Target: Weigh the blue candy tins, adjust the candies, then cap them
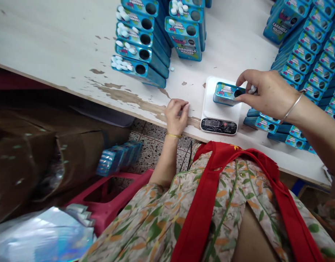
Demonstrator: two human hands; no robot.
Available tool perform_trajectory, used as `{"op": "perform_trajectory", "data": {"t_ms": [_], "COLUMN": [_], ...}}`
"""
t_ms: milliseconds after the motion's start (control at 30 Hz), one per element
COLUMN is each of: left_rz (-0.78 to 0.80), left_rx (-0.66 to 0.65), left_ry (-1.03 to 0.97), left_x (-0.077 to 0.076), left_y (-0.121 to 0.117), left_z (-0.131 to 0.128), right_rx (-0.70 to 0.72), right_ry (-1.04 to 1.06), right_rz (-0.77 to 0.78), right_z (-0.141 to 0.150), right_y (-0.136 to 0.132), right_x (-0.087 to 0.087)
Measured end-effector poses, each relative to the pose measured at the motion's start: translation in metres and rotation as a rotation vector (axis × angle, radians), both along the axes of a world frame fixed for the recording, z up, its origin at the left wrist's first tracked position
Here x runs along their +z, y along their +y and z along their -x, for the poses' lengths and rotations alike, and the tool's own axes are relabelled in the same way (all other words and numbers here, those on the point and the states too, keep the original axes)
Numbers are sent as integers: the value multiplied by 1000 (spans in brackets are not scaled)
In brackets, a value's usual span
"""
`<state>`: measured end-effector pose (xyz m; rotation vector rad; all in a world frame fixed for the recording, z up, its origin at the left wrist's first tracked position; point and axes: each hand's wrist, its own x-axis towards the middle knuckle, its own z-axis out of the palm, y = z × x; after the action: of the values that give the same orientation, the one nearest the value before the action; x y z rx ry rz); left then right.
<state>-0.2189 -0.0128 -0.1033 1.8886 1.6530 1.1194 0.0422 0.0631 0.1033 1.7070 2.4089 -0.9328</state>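
Note:
A blue candy tin [225,94] with a round hole in its top stands on the white digital scale [210,105]. The thumb and index finger of my right hand [261,87] close around the tin's right end, beside the hole. Several white candies [253,89] are tucked in the other fingers of that hand. The scale's display [212,123] shows digits, hard to read exactly. My left hand [177,112] rests at the table's front edge, left of the scale, its fingers curled and nothing visible in them.
Rows of blue tins [140,69], several topped with white candies [121,63], stand at the back left. More tins [295,72] crowd the right side. One loose candy [172,69] lies on the worn table [60,47]. Below are cardboard boxes [74,145] and a pink stool [107,214].

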Motion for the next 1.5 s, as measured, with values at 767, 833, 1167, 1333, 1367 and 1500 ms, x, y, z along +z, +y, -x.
{"op": "perform_trajectory", "data": {"t_ms": [767,833,1167,1333,1367,1500], "left_rz": [47,24,7,7,17,43], "left_rx": [26,16,8,17,21,24], "left_ry": [28,7,-21,3,12,29], "left_x": [-2,-2,-4,-2,-1,1], "left_y": [0,0,0,-1,-1,-1], "left_z": [0,0,0,-1,-1,-1], "right_rx": [-342,-335,-177,-139,-133,-107], "right_ry": [338,331,353,305,314,317], "right_rz": [242,231,123,129,142,156], "right_z": [-23,-22,-9,-7,-7,-8], "right_y": [-2,-4,3,6,6,9], "right_x": [13,11,-2,3,2,-4]}}
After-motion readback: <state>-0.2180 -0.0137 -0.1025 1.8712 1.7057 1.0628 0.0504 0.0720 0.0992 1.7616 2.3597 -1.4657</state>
